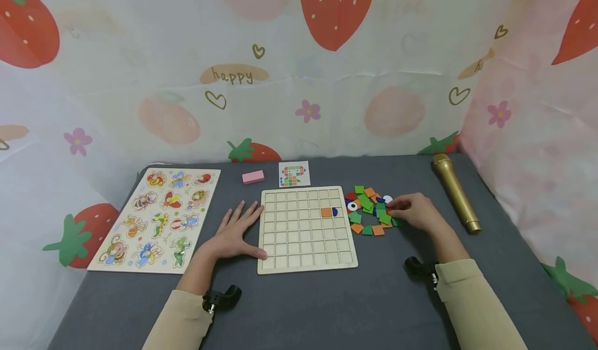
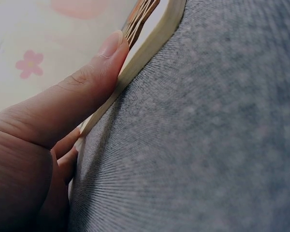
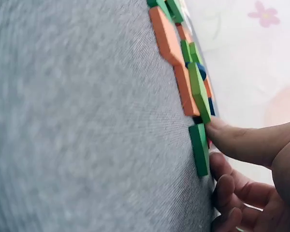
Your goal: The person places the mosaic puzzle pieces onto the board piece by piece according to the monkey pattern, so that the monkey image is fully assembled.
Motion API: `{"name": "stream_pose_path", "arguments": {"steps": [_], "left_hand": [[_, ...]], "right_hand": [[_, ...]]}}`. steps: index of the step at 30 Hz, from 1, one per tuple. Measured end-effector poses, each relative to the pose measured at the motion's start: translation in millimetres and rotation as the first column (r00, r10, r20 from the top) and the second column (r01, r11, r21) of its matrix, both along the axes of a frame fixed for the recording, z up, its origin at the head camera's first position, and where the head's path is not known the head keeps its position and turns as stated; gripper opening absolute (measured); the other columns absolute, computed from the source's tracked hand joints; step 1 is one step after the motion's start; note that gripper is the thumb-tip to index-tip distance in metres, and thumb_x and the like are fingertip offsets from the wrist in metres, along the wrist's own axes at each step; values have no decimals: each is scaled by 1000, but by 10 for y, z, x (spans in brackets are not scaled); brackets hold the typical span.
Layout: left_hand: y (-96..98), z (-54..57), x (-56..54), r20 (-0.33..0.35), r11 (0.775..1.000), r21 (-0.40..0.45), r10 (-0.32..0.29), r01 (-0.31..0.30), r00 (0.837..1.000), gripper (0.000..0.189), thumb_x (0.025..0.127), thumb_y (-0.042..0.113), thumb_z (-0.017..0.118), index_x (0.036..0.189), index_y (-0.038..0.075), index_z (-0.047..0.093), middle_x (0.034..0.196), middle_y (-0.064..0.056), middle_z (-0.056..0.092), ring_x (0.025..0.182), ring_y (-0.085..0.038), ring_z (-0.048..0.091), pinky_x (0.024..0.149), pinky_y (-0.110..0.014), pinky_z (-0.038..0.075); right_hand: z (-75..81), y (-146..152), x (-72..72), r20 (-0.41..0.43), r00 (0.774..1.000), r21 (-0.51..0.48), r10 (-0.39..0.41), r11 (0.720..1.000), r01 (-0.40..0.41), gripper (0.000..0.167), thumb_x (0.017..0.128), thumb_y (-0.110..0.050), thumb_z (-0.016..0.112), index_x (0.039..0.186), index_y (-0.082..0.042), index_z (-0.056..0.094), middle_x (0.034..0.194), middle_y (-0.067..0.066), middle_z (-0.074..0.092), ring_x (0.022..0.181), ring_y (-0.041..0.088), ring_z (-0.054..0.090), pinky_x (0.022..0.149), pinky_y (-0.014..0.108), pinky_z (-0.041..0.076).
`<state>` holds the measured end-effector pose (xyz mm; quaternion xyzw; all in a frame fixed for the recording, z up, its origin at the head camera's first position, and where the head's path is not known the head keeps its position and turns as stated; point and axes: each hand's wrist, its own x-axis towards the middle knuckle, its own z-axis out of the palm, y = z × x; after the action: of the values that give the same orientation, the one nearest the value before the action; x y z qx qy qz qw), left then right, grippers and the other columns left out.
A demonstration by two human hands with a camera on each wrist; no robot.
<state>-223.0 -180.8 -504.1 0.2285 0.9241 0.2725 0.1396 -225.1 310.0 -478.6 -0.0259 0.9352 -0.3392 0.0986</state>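
Observation:
A pale wooden grid board (image 1: 299,243) lies on the table, with an orange square tile (image 1: 326,213) and a blue half-round tile (image 1: 334,212) side by side in its right part. My left hand (image 1: 235,236) lies spread along the board's left side, its thumb (image 2: 104,60) touching the edge. Over the right side of a loose heap of coloured tiles (image 1: 366,204) is my right hand (image 1: 416,212). Its thumb and bent fingers pinch a small red tile (image 3: 209,143), mostly hidden. A dark green tile (image 3: 199,150) and a light green tile (image 3: 199,92) lie close to the fingertips.
A picture board with insects (image 1: 154,220) lies at the left. Behind the grid are a pink block (image 1: 253,177) and a small pattern card (image 1: 294,174). A gold microphone (image 1: 455,194) lies at the far right. A printed cloth (image 1: 289,116) hangs behind the table.

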Motion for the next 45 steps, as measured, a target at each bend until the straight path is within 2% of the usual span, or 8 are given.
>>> {"name": "stream_pose_path", "arguments": {"steps": [8, 15, 19, 25, 28, 32, 37, 45], "left_hand": [[-2, -16, -4, -3, 1000, -10, 3, -3, 1000, 124, 68, 64, 85, 164, 21, 18, 171, -7, 9, 157, -36, -7, 123, -61, -7], [-7, -20, -11, -3, 1000, -18, 5, -5, 1000, 125, 68, 65, 84, 164, 21, 17, 171, -7, 9, 157, -36, -8, 123, -61, -7], [-1, -9, -13, 0, 1000, -14, 5, -5, 1000, 125, 68, 66, 84, 164, 21, 17, 171, -7, 9, 157, -35, -8, 123, -60, -7], [1, -6, -9, 1, 1000, -12, 5, -5, 1000, 125, 68, 65, 84, 164, 21, 17, 171, -7, 9, 157, -36, -8, 123, -60, -7], [-2, -12, -10, 5, 1000, -9, 5, -5, 1000, 125, 68, 65, 84, 164, 22, 17, 171, -7, 9, 157, -36, -8, 123, -60, -8], [-8, -16, -16, 1, 1000, -9, 3, -3, 1000, 125, 68, 66, 84, 164, 22, 17, 171, -6, 9, 157, -36, -8, 123, -61, -8], [-4, -9, -15, -1, 1000, -8, 1, -1, 1000, 125, 67, 66, 84, 164, 22, 18, 171, -7, 9, 157, -36, -8, 123, -61, -7], [4, -9, -9, -5, 1000, -13, 6, -6, 1000, 126, 67, 66, 85, 164, 22, 17, 171, -7, 9, 157, -36, -7, 123, -61, -7]], "right_hand": [[-18, 41, -3, -2, 999, 18, -39, 999, 40, 22, 96, -31, 71, 94, -9, 73, 100, 10, 69, 90, 25, 59, 73, 34, 47], [9, 60, 15, -5, 1000, 31, -27, 999, 28, 28, 95, -29, 73, 106, -4, 71, 100, 13, 69, 89, 26, 61, 74, 37, 50], [32, 58, 10, -2, 1000, 24, -26, 999, 26, 26, 94, -28, 74, 103, -5, 67, 100, 13, 67, 87, 25, 59, 72, 34, 48], [57, -1, -12, -46, 998, 2, -49, 999, 49, 26, 96, -29, 72, 102, -6, 65, 107, 17, 68, 95, 29, 61, 74, 37, 49], [64, -39, -30, -67, 996, -13, -55, 998, 55, 26, 95, -30, 72, 104, -6, 66, 103, 14, 70, 92, 27, 63, 73, 37, 50], [87, -111, -48, -97, 994, -30, -45, 999, 43, 25, 96, -28, 72, 108, -6, 69, 101, 13, 71, 89, 25, 65, 74, 39, 52], [125, -236, -64, -135, 991, -50, -25, 999, 18, 24, 98, -24, 69, 114, -6, 72, 108, 15, 72, 92, 28, 66, 77, 43, 54], [159, -441, -102, -141, 990, -97, -30, 995, 16, 23, 98, -24, 69, 112, -5, 69, 105, 14, 70, 97, 30, 67, 76, 39, 54]]}}
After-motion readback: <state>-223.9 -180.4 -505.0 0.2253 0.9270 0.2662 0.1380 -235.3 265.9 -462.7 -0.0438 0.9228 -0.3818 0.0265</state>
